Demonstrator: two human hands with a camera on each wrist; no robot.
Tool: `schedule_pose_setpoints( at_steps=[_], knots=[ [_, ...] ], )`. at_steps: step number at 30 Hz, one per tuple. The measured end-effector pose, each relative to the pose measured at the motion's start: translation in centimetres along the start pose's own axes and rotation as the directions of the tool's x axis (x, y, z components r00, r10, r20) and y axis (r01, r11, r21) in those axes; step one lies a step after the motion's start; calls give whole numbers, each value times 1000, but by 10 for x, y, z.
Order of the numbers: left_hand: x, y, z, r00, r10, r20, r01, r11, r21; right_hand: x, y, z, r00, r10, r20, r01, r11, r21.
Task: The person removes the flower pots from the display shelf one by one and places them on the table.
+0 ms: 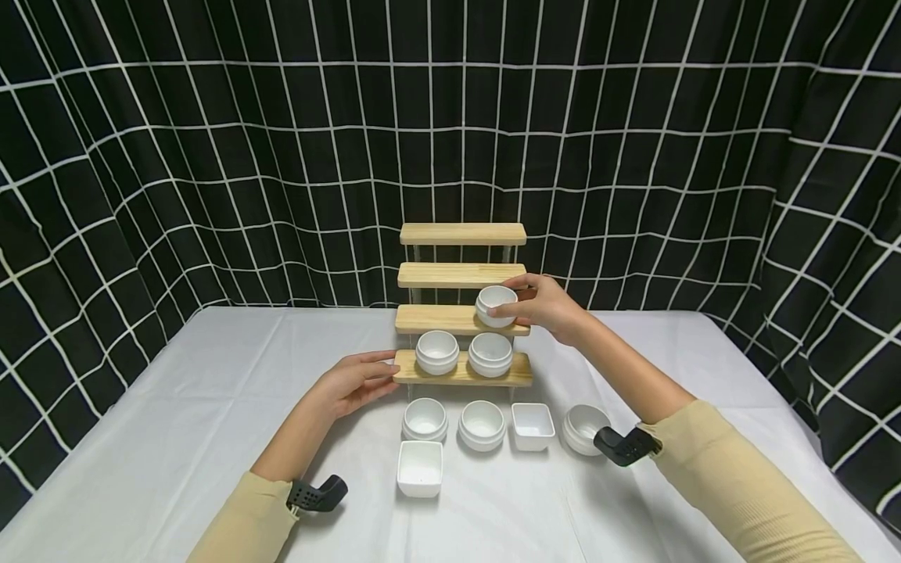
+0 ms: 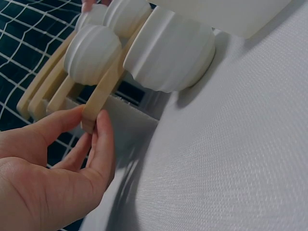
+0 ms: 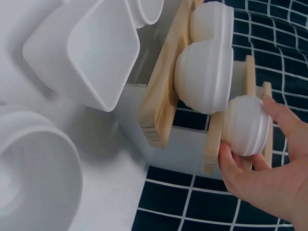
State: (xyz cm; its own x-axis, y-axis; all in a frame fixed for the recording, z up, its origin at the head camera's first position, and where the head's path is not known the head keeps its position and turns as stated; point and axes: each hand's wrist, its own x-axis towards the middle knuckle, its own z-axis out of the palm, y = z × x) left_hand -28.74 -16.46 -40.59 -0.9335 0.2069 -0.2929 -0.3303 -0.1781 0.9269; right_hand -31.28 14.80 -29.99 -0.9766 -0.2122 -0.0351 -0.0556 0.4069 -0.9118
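A wooden tiered shelf [image 1: 450, 319] stands on the table. My left hand [image 1: 357, 381] pinches the left end of its lowest board [image 2: 99, 94] between thumb and fingers. At the right end of the second board from the bottom, my right hand [image 1: 545, 306] holds a small white round bowl [image 1: 496, 303], which is upright. The right wrist view shows thumb and fingers around this bowl [image 3: 246, 126], close against the board. Two more round bowls, a left one [image 1: 437, 352] and a right one [image 1: 490, 353], sit on the lowest board.
In front of the shelf on the white cloth [image 1: 176, 407] stand round bowls [image 1: 482, 424] and two square bowls, one [image 1: 533, 426] behind and one [image 1: 420, 469] nearer. Another round bowl [image 1: 583, 428] lies below my right forearm. A black gridded curtain [image 1: 317, 156] hangs behind.
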Motion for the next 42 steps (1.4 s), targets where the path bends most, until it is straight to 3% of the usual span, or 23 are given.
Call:
schedule_pose_setpoints(
  at_steps=[42],
  knots=[
    [0,1,0,1000,-5,-5,5,1000,6,-3,-3,-5,1000,-25,15,26,999,-29]
  ],
)
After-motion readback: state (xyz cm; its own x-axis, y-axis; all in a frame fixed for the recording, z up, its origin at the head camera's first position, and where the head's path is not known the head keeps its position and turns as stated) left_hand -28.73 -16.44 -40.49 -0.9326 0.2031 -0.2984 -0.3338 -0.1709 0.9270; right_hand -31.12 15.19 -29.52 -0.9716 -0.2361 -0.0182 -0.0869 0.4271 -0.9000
